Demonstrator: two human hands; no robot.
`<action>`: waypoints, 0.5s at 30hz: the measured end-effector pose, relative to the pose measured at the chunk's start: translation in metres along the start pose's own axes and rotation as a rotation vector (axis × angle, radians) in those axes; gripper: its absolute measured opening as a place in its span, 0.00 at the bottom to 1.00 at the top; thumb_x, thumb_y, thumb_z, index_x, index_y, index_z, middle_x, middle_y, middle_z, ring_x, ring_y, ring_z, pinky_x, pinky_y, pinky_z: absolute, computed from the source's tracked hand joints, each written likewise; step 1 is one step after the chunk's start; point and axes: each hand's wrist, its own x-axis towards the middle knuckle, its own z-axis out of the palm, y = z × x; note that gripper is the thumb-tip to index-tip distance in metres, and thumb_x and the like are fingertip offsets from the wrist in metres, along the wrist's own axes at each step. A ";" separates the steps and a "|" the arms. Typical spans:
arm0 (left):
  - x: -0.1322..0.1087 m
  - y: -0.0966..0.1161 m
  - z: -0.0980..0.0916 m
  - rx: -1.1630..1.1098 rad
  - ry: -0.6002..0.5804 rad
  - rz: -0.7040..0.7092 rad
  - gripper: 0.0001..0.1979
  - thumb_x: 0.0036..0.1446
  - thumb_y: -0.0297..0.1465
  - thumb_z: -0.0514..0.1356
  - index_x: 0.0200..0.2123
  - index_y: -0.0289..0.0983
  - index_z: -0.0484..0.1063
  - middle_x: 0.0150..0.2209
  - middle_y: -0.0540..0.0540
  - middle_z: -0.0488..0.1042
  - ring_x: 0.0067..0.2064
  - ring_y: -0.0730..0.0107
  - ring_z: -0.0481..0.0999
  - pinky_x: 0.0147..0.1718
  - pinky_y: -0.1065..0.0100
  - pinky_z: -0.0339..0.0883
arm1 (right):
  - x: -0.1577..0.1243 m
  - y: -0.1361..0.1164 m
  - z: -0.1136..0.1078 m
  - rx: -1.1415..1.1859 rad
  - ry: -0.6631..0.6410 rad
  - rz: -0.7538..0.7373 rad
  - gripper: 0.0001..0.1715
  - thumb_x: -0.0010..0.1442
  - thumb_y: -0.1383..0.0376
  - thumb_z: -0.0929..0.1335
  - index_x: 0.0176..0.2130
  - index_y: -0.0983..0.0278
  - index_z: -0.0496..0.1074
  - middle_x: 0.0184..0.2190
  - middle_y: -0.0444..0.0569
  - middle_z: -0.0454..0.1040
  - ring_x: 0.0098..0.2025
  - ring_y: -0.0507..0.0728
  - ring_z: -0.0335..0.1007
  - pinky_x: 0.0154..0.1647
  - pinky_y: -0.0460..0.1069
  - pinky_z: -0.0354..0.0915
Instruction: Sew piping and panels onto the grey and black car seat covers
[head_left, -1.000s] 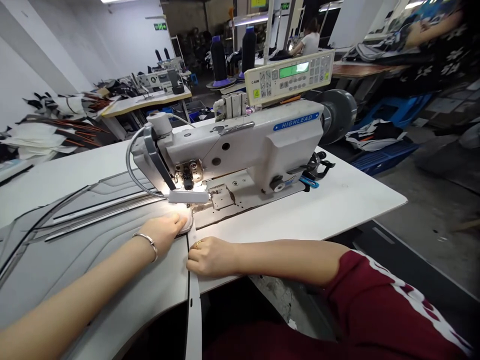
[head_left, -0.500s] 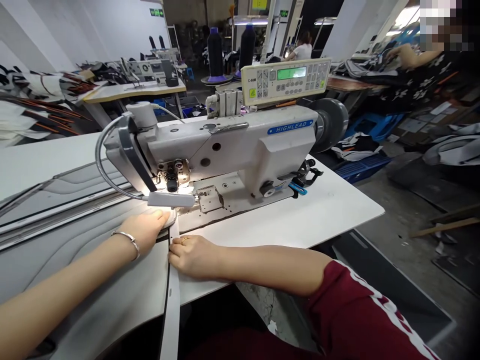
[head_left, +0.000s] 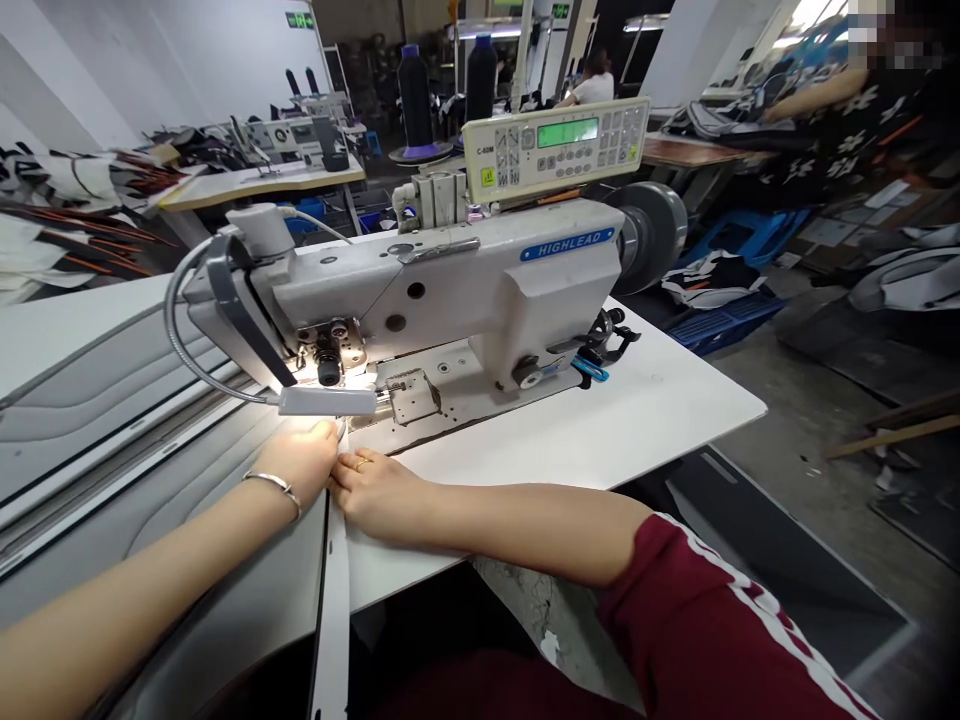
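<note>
A sewing machine stands before me, its lamp lighting the needle area. Close to that spot, my left hand grips the edge of a grey quilted panel, fingers together and a bracelet on the wrist. Just right of it, my right hand pinches a long white strip with a dark edge. From my fingers this strip hangs over the table's front edge. The two hands almost touch. My fingertips and the lamp partly hide where strip and panel meet.
The white tabletop extends to the right. A control panel sits above the machine, with black thread cones behind. At the right a blue crate holds fabric pieces. A co-worker's arm shows at the upper right.
My left hand has moved right, closer to my right hand. The strip and my right hand have shifted slightly toward the needle. The quilted panel has turned and shifted, and the view has moved a little.
</note>
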 end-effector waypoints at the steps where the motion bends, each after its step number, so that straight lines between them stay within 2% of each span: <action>1: 0.001 0.001 0.000 0.026 -0.027 0.000 0.16 0.55 0.19 0.49 0.43 0.31 0.73 0.40 0.35 0.75 0.37 0.55 0.77 0.31 0.62 0.65 | 0.001 0.001 0.000 0.001 -0.004 0.002 0.16 0.65 0.71 0.60 0.45 0.75 0.74 0.44 0.61 0.74 0.47 0.61 0.68 0.51 0.54 0.64; 4: 0.004 0.006 -0.004 0.093 -0.112 -0.005 0.16 0.57 0.20 0.48 0.43 0.31 0.73 0.43 0.35 0.74 0.41 0.53 0.78 0.35 0.60 0.68 | 0.003 0.004 -0.001 0.028 -0.048 -0.018 0.16 0.63 0.73 0.61 0.42 0.74 0.75 0.42 0.60 0.75 0.45 0.62 0.68 0.48 0.54 0.64; 10: 0.010 0.014 -0.005 0.082 -0.095 -0.022 0.18 0.59 0.20 0.44 0.43 0.29 0.72 0.45 0.34 0.73 0.43 0.53 0.78 0.39 0.59 0.69 | 0.005 0.004 -0.005 0.055 -0.082 0.015 0.15 0.61 0.74 0.62 0.41 0.75 0.76 0.42 0.61 0.76 0.45 0.62 0.70 0.47 0.54 0.65; 15: 0.001 0.009 -0.008 0.089 -0.065 -0.095 0.17 0.55 0.21 0.51 0.46 0.32 0.72 0.46 0.34 0.72 0.41 0.53 0.78 0.35 0.60 0.69 | -0.005 -0.009 -0.013 0.105 -0.095 -0.036 0.14 0.61 0.75 0.61 0.34 0.70 0.75 0.36 0.56 0.76 0.39 0.59 0.72 0.41 0.52 0.67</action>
